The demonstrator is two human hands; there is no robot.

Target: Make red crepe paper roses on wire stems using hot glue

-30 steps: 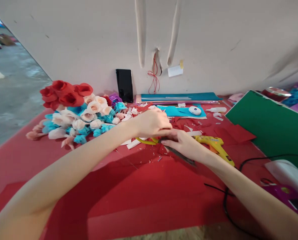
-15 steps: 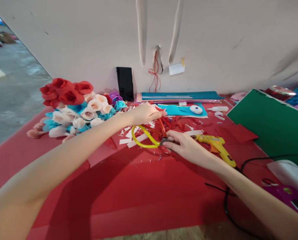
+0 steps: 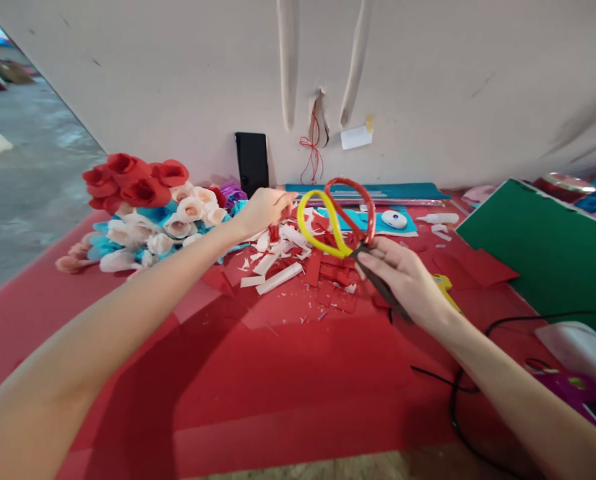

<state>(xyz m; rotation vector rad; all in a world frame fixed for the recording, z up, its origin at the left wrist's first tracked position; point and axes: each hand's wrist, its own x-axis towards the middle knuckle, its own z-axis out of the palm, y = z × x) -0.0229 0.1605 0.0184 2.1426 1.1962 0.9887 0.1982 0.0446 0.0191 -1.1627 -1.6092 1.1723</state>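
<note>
Scissors (image 3: 356,253), one pair, are tilted over the red table (image 3: 288,380), the right hand (image 3: 401,273) closed around them near the pivot, their yellow and red loops pointing away from the person. Past the wrist, one yellow glue gun (image 3: 444,287) pokes out, mostly blocked from my view by that hand. Loose red and white scraps (image 3: 278,267), too many to count, litter the middle.

Above their far edge is the left hand (image 3: 265,212), fingers bunched; I can't tell whether it pinches anything. Paper flowers (image 3: 178,227) crowd beside it, five of them red by my count, though they overlap. One phone (image 3: 252,163) leans against the wall; one white bottle (image 3: 439,218) lies farther right. One green board (image 3: 553,247) walls off the right side, and a black cable (image 3: 455,400) trails below it.
</note>
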